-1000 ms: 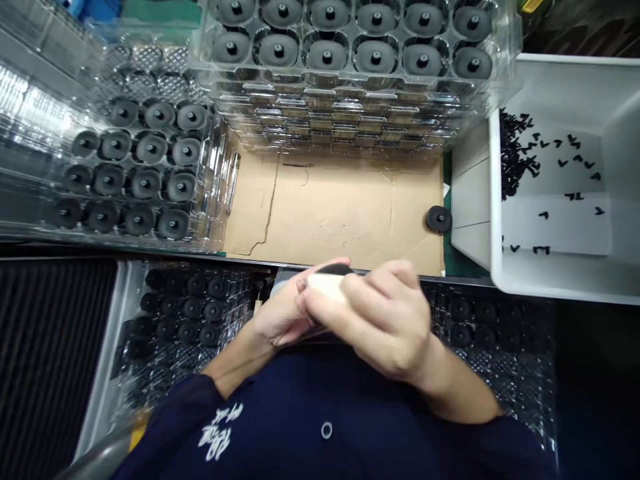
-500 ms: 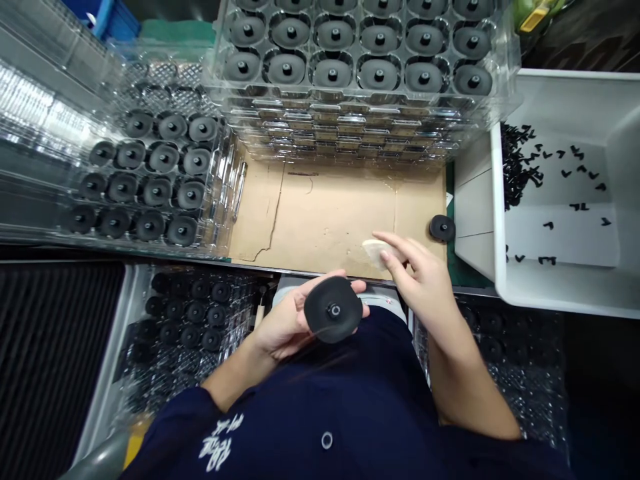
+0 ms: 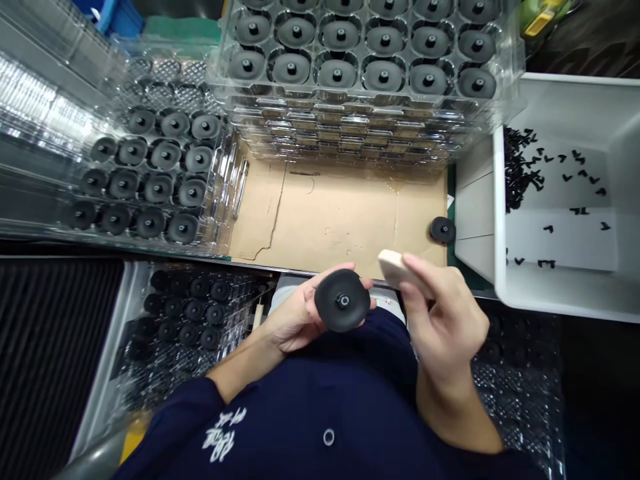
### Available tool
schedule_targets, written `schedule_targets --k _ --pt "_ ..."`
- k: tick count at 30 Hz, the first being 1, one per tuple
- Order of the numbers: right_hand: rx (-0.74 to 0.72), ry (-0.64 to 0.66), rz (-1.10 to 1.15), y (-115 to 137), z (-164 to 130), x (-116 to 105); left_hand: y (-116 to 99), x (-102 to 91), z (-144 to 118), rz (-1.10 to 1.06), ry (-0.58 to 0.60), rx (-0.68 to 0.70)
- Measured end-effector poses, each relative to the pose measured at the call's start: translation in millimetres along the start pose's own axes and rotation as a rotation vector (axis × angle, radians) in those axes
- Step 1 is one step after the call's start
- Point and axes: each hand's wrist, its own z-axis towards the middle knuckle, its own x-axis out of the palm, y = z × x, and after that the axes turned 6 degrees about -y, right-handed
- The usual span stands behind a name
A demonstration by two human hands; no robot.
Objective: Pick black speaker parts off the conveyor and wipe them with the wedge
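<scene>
My left hand cradles a black rounded-square disc with a small central stem, its stem side facing up. Fingers show beneath and beyond the disc's edge. To the right, my right hand pinches a flat cream-coloured pad between thumb and fingers; whether it is a sponge or an eraser I cannot tell. Pad and disc are apart. Another black disc of the same kind lies at the right edge of the brown cardboard sheet.
Stacked clear plastic trays full of black discs stand at the back. Another clear tray with discs sits at the left. On the right, a white bin holds many small black angled pieces. More filled trays lie below the table edge.
My right hand has moved right and nearer to me, tilting the pad more upright. The disc in my left hand has shifted slightly right and up.
</scene>
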Motion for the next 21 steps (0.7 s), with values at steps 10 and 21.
schedule_targets --k 10,21 --pt "-0.228 0.133 -0.065 39.1 24.3 27.6 10.2 -12.7 9.3 0.066 -0.173 0.314" --pt "0.851 0.219 0.674 -17.6 -27.9 15.1 -5.7 -3.3 -4.5 -0.012 -0.066 0.236"
